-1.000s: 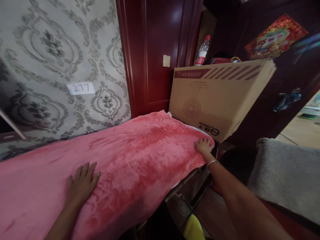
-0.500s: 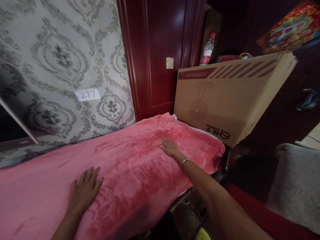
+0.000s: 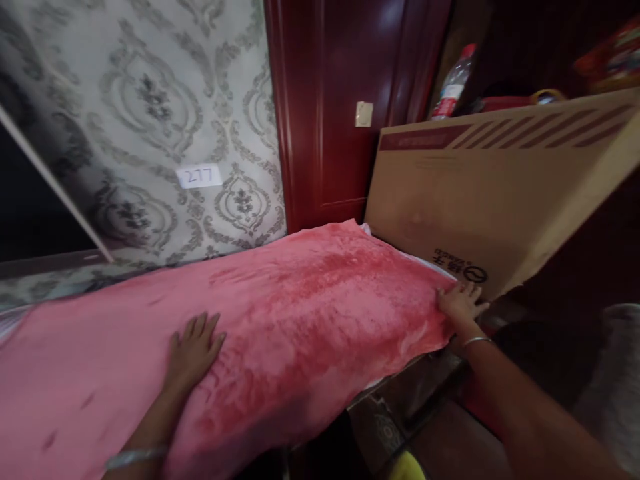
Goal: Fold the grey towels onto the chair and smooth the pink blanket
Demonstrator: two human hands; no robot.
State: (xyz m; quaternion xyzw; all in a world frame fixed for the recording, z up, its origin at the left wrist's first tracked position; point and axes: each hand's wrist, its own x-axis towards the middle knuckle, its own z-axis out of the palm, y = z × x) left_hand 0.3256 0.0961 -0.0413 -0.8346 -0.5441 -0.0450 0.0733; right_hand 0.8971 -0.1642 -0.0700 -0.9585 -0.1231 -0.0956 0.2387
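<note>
A pink plush cloth point(image 3: 300, 313) is spread over a long, low surface and hangs down its near side. My left hand point(image 3: 193, 350) rests on the cloth at the left, palm down with the fingers spread. My right hand point(image 3: 463, 303), with a thin bracelet at the wrist, is at the cloth's right end, beside the lower part of a large cardboard box point(image 3: 490, 193). Its fingers are apart; whether they touch the cloth's edge or the box I cannot tell.
Behind the cloth are a patterned wall with a paper label point(image 3: 199, 176) reading 277 and a dark red door panel point(image 3: 340, 80). A plastic bottle point(image 3: 453, 87) with a red cap stands behind the box's top edge. A dark screen point(image 3: 40, 193) stands at the left.
My right hand has moved right, from the middle of the cloth to its right end by the box. My left hand stays flat on the cloth. The view has shifted slightly.
</note>
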